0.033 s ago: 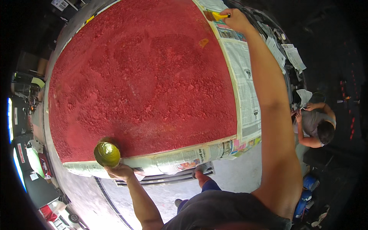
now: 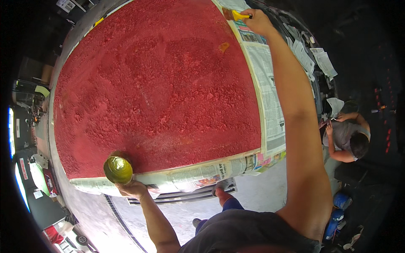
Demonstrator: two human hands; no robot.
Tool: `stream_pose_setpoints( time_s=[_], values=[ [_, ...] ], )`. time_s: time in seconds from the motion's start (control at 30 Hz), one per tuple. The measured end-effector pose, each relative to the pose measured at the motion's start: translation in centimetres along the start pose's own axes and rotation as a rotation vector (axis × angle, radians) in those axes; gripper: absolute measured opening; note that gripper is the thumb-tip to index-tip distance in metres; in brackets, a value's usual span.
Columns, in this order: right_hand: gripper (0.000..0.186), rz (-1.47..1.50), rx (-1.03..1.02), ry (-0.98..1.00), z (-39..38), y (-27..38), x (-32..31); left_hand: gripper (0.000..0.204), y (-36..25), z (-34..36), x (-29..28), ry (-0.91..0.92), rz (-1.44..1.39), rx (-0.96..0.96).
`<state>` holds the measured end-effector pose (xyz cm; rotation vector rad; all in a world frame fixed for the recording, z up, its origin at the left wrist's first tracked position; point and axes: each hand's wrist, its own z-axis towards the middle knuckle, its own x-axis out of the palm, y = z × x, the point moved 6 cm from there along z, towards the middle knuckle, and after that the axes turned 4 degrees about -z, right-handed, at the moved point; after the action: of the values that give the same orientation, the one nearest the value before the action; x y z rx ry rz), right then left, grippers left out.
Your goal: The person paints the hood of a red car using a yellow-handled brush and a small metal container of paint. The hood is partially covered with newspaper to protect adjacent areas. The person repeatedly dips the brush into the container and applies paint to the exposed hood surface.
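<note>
A yellow paintbrush [image 2: 239, 16] is pinched by the fingers of the right hand [image 2: 260, 23] at the red, wrinkled panel's [image 2: 160, 97] far right edge, beside newspaper masking [image 2: 265, 71]; a round open can [image 2: 118, 169] is gripped by the left hand [image 2: 134, 189] near the panel's near left corner

The far edge of the red panel [image 2: 160, 84] is cut off by the top of the view. Beside its right edge, the right arm [image 2: 300, 114] covers part of the newspaper [image 2: 260, 59], whose finer print is too small to read. Toward the near left corner, the cup [image 2: 117, 169] hides some fingers of the left hand [image 2: 134, 189].
</note>
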<state>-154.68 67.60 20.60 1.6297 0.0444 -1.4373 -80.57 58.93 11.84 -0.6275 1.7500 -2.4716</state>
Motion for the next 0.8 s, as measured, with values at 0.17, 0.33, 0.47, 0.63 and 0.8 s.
stream_pose_setpoints(
  time_s=[0.17, 0.33, 0.47, 0.63, 0.8],
  values=[
    [0.037, 0.035, 0.094, -0.078, 0.3, -2.2, 3.7, 0.058, -0.1, -0.1, -0.1, -0.036, -0.008, -0.02],
    [0.038, -0.168, 0.02, 0.083, -0.7, -2.7, 1.5, 0.057, 0.1, 0.1, -0.4, -0.046, 0.012, -0.001],
    [0.034, -0.114, -0.034, 0.086, -1.6, -1.1, -0.1, 0.057, -0.1, -0.1, -0.1, -0.072, 0.028, 0.008],
    [0.032, -0.013, -0.061, 0.109, -4.7, 1.1, -0.4, 0.056, -0.1, -0.1, 0.2, -0.061, -0.041, -0.081],
    [0.032, 0.303, 0.04, 0.311, -8.6, 0.6, -0.7, 0.055, -0.3, -0.1, 0.2, -0.067, -0.025, -0.019]
  ],
)
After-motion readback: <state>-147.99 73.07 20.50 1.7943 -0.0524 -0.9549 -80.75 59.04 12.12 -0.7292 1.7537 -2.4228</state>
